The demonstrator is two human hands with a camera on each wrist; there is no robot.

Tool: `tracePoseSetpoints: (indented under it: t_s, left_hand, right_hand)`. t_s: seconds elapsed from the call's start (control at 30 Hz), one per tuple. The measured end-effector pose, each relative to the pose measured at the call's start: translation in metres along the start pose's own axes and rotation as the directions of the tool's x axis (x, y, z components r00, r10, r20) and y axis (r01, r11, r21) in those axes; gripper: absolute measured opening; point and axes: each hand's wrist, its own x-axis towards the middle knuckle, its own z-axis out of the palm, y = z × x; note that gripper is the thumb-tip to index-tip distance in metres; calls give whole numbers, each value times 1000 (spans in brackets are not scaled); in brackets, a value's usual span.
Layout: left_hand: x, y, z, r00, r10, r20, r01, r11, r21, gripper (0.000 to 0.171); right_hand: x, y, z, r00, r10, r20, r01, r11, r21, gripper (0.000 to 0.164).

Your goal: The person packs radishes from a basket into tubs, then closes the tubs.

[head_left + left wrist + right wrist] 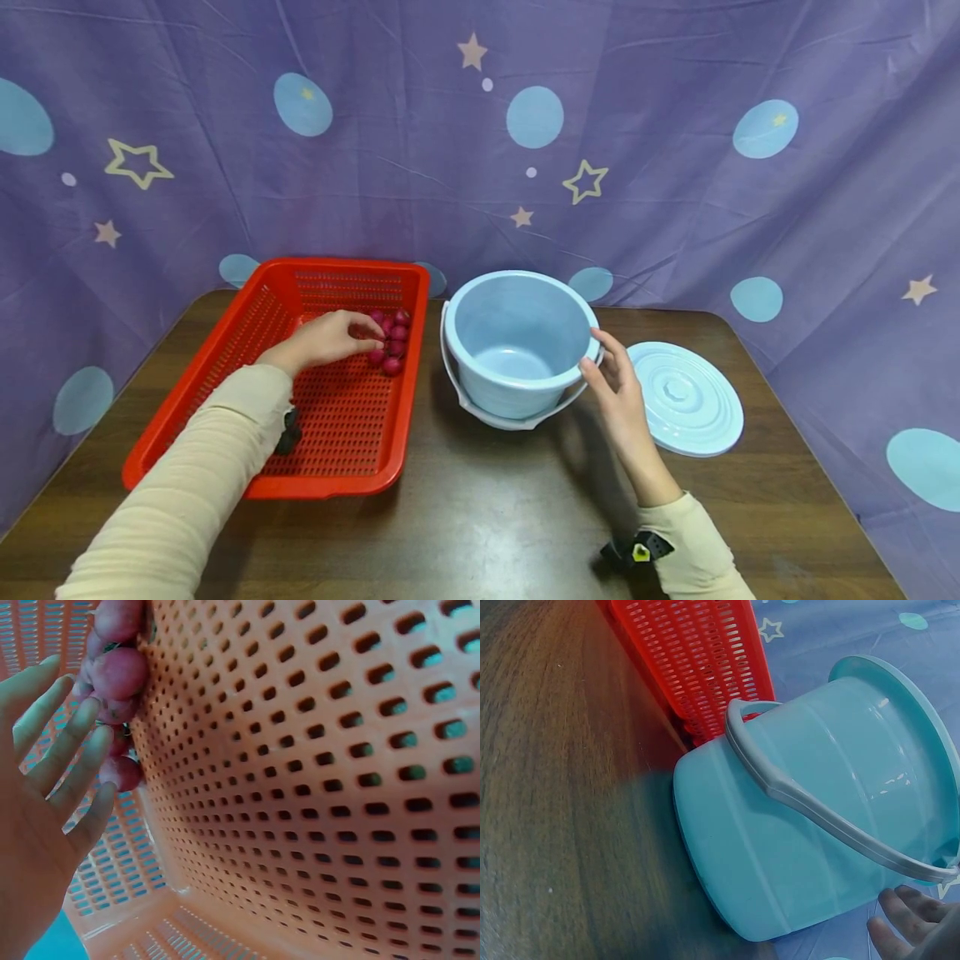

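Note:
Inside the red plastic basket (341, 485), my left hand (324, 340) reaches toward a cluster of small red onions (396, 333) by the basket's right wall. In the left wrist view the left hand's fingers (79, 761) are spread, with the tips at the onions (120, 673); no onion is seen gripped. My right hand (621, 396) is at the right side of a light blue bucket (517, 397), its fingertips at the rim near the handle joint. The right wrist view shows the fingers (906, 915) loosely bent against or close beside the bucket wall. Nothing is visible inside the bucket.
A round light blue lid (686, 400) lies flat on the wooden table (480, 517), right of the bucket. The bucket's grey-blue handle (810, 799) hangs down its near side. Behind the table hangs a purple curtain (420, 125) with stars and dots.

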Motion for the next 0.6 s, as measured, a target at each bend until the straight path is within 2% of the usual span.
tracePoseSetpoints:
  t_s: [0.13,0.27,0.4,0.6]
  left_hand:
    - [-1,-2,2,999,-38,33,37,998,49,31]
    - [-2,-4,4,995,-59,76,56,997,48,33]
    - [-3,-7,7,993,-51,103,49,999,22,32]
    - [-2,-9,9,997,-10,81,10,1000,7,28]
  right_hand:
    - [0,0,1,1000,2,-5,-2,1000,-4,46]
    - [-1,0,1,1000,7,-9,-7,1000,-7,47]
    - [-1,0,1,1000,9,-4,-9,1000,-8,47]
    - [-1,-1,1,1000,1,-5,-1,1000,-18,47]
